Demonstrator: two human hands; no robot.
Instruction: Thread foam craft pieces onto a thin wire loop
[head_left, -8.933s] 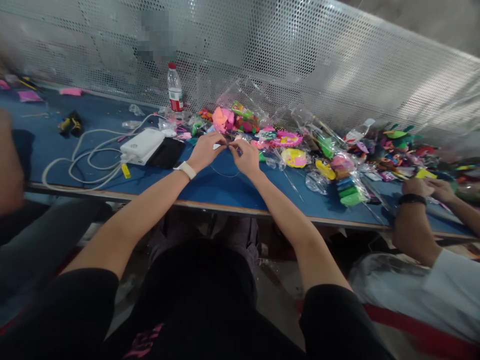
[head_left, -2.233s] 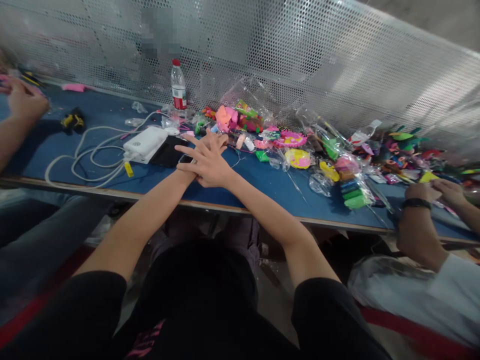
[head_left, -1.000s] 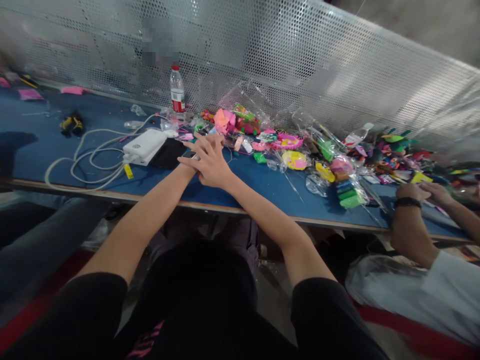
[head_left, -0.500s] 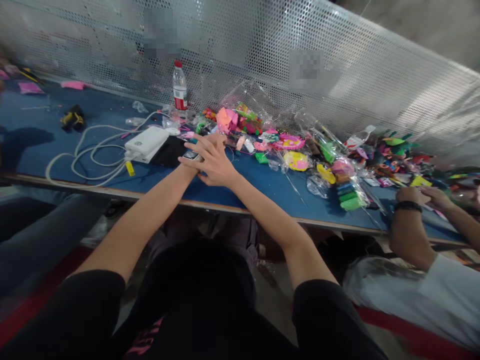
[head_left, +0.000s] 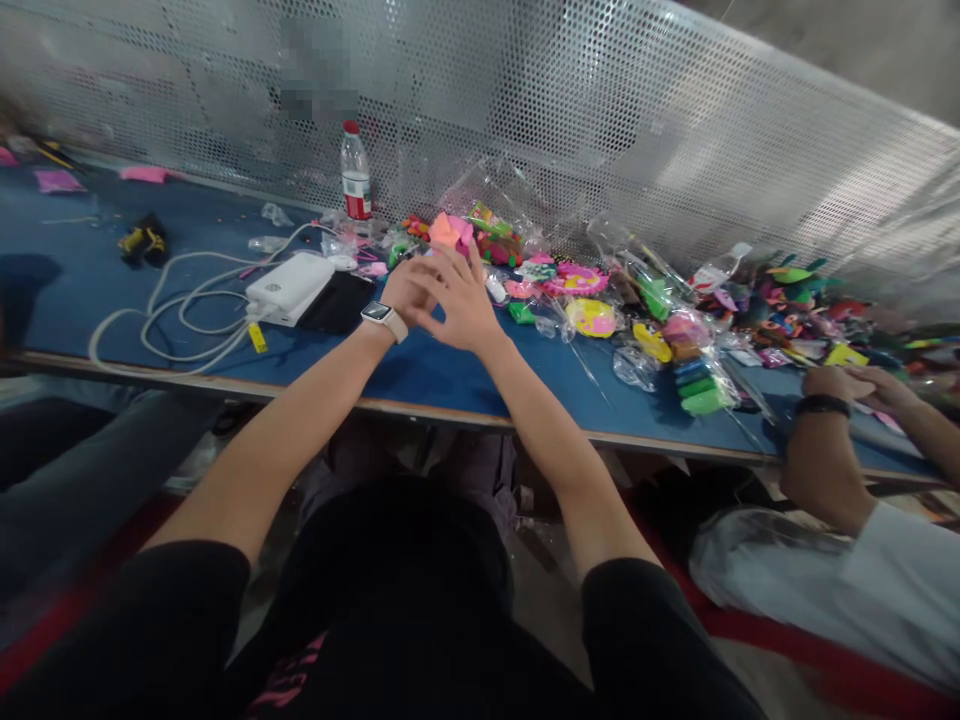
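Observation:
My left hand [head_left: 409, 288] is over the blue table, with a smartwatch [head_left: 381, 313] on a light band at its wrist. Its fingers are mostly hidden behind my right hand [head_left: 463, 305], so what they hold, if anything, does not show. The right hand is open, its fingers apart and overlapping the left hand, with nothing visible in it. Just beyond the hands lie orange and pink pieces [head_left: 450, 230]. A black phone-like slab [head_left: 341, 303] lies to the left of the left wrist, beside a white power bank [head_left: 289, 285].
White cables [head_left: 169, 275] coil on the blue table [head_left: 517, 385]. A red-capped bottle [head_left: 356, 175] stands by the perforated metal screen [head_left: 480, 90]. Colourful clay pieces and plastic bags [head_left: 701, 385] spread rightward. Another person's hands [head_left: 832, 385] are at the far right.
My right hand has moved off the watch, to the right and slightly up, over my left hand's fingers. The watch is now uncovered.

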